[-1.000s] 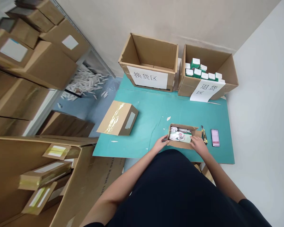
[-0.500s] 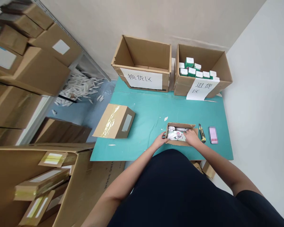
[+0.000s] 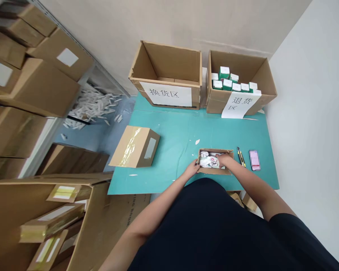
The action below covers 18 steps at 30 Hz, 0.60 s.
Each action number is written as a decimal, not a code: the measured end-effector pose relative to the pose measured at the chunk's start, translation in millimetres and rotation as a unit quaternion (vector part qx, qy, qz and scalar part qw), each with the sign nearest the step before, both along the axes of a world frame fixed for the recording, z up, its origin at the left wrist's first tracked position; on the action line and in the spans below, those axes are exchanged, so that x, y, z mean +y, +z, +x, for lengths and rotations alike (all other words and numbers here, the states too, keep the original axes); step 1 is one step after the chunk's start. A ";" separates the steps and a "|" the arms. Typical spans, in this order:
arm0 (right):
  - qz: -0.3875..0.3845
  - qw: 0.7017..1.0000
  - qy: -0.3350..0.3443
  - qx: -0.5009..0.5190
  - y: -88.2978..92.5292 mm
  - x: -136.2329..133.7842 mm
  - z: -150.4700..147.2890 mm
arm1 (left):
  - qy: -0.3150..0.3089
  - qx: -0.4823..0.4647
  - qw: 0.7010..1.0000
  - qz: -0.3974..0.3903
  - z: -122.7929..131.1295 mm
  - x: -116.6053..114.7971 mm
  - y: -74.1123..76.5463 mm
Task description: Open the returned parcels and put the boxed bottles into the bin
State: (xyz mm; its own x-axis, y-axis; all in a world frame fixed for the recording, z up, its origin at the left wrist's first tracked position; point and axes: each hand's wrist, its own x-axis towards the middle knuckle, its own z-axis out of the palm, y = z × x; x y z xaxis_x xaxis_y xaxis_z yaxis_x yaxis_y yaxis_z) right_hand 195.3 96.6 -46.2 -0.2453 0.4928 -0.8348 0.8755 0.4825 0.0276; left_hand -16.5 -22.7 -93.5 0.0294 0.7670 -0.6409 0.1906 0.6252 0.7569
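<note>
A small open cardboard box (image 3: 215, 171) rests on the green tabletop right in front of me. Crumpled printed white paper (image 3: 206, 161) fills much of it. My left hand (image 3: 192, 168) grips the box's left end, fingers bent over its edge. My right hand (image 3: 225, 160) reaches into the right part of the box, its fingers closed down against the contents. What those fingertips hold is hidden. Just right of the box lie a yellow-and-black utility knife (image 3: 241, 157) and a phone (image 3: 254, 160) with a blurred pink face.
Two large open cartons with paper signs, the left one (image 3: 166, 93) and the right one (image 3: 213, 99), stand along the back. Green-and-white boxes (image 3: 227, 85) fill part of the right one. A taped carton (image 3: 134, 146) sits at left. Stacked cartons (image 3: 42, 84) and a parcel bin (image 3: 94, 214) flank the table.
My right hand has moved slightly left and deeper into the small box. My left hand stays at its left end. The whole view has shifted a little.
</note>
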 end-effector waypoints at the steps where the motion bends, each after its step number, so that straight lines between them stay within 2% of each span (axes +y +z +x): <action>1: -0.005 1.000 -0.003 -0.003 -1.4 2.3 -0.7 | 0.003 0.002 1.000 0.008 0.0 0.3 -0.7; 10: -0.027 0.999 -0.031 0.007 -3.7 11.4 -2.0 | 0.016 0.011 0.999 0.044 2.9 3.5 -4.1; 18: -0.053 0.997 -0.043 -0.019 -0.1 11.4 -12.5 | 0.025 0.034 0.998 0.050 6.2 -1.6 -0.4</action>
